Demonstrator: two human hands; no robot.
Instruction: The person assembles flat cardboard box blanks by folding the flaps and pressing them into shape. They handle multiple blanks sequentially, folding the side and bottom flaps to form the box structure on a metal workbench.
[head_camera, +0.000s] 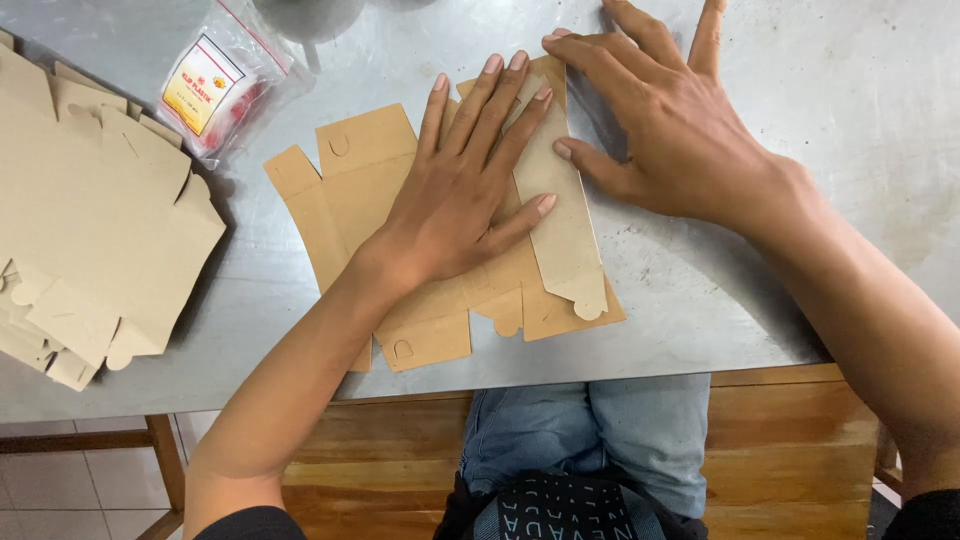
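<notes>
Two hands, left hand (455, 205) and right hand (670, 130), flat on one cardboard blank (350, 180).

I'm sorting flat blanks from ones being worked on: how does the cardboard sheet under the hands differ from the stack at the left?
The cardboard sheet is a single piece; the stack holds many. The sheet has one panel folded over, showing its paler side, while the stack's blanks lie unfolded. The left hand presses the sheet and the right hand touches its fold; nothing touches the stack. Both are brown die-cut blanks on the metal table.

I saw the flat brown cardboard box blank (360, 180) lying on the metal table, one long panel (562, 225) folded over.
</notes>
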